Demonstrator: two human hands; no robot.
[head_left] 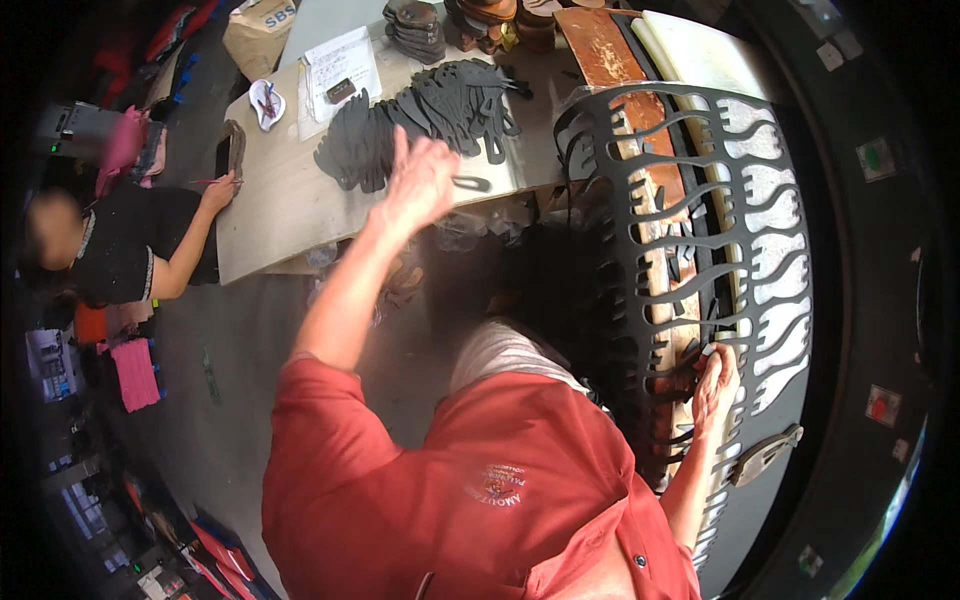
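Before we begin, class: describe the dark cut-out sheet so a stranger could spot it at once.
Start at the pale tabletop, then go right to the person's right hand. Beside it lies the dark cut-out sheet, its rows of wavy openings distinguishing it from the heaped loose strips.

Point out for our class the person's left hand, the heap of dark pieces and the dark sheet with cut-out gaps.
Left hand (424, 180): head view, back of the hand.
Heap of dark pieces (430, 112): head view, middle of the heap.
Dark sheet (728, 160): head view, solid band between its gaps.
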